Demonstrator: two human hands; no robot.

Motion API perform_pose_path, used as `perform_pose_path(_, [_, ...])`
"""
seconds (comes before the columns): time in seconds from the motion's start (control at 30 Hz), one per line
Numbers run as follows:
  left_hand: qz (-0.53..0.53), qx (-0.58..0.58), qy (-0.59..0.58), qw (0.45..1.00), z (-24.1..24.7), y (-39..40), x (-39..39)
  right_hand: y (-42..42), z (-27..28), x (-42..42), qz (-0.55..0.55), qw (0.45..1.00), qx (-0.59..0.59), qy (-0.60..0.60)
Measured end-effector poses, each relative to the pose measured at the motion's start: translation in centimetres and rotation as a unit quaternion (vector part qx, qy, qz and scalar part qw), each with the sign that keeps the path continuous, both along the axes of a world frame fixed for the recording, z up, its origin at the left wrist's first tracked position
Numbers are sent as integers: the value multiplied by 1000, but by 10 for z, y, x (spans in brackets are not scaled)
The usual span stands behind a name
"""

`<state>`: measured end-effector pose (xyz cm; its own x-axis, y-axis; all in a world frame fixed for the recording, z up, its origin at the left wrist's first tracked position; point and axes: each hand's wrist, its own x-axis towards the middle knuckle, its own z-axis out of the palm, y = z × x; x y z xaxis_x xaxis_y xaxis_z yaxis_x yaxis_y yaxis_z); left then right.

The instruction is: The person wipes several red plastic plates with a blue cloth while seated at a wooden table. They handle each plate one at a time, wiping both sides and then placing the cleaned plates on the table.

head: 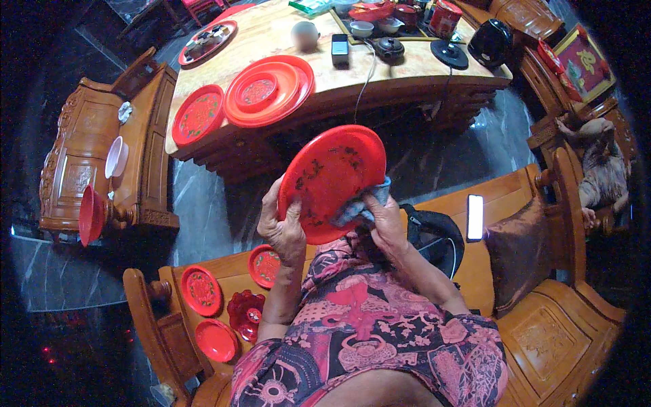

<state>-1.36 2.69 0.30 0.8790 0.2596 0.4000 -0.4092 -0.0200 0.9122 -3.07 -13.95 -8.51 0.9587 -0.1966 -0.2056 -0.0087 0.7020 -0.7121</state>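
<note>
A round red tray (pixel 333 175) with a dark floral pattern is tilted up above my lap. My left hand (pixel 285 219) grips its left rim, thumb on the face and fingers behind. In my right hand (pixel 386 219) is a bunched blue-grey cloth (pixel 358 206), pressed against the tray's lower right face. On the bench beside my left arm lie a red floral plate (pixel 202 290), a second floral plate (pixel 263 265) partly behind the arm, a plain red dish (pixel 216 340) and a dark red scalloped bowl (pixel 246 314).
Ahead stands a stone-topped table (pixel 264 30) bearing stacked red trays (pixel 305 84), a floral tray (pixel 199 113), a phone (pixel 339 50) and a teapot (pixel 389 48). A lit phone (pixel 475 217), a black bag (pixel 437 234) and a cushion (pixel 518 254) lie rightward. Another person (pixel 602 168) sits far right.
</note>
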Motion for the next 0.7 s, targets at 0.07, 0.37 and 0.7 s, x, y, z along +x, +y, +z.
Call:
perform_pose_path(0.07, [32,-23,6,999,-2,-6,-2,6,-8,-4,40,996,70,34])
perform_pose_path(0.37, [-134,91,50,986,11,20,11,-19,0,2,10,985,-175,-5])
perform_pose_path(0.7, [-172,286,2,943,8,24,7,-44,39,14,38,808,-581,-88])
